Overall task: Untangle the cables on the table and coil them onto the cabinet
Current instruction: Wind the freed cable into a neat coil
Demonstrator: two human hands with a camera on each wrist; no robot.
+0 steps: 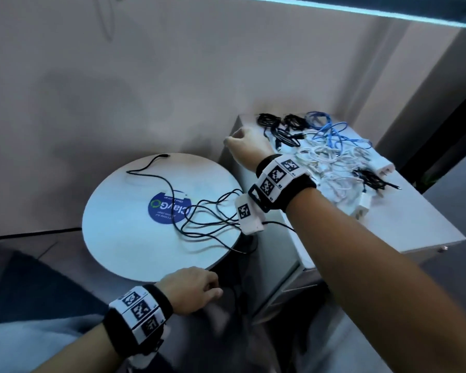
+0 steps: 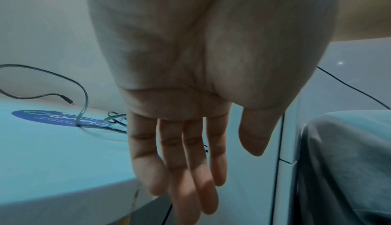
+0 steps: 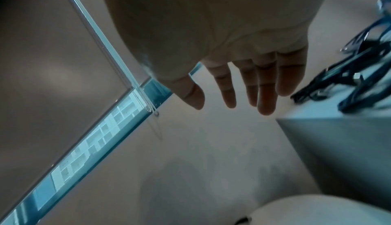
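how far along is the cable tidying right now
Mostly done: black, blue and white cables lie piled on the cabinet. In hand: nothing; the left hand and right hand are open. Left: one black cable sprawled on the round table.

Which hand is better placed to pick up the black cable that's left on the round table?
Probably the left hand: it hangs open at the near edge of the round table, beside the black cable. The right hand, also empty, is up over the cabinet.
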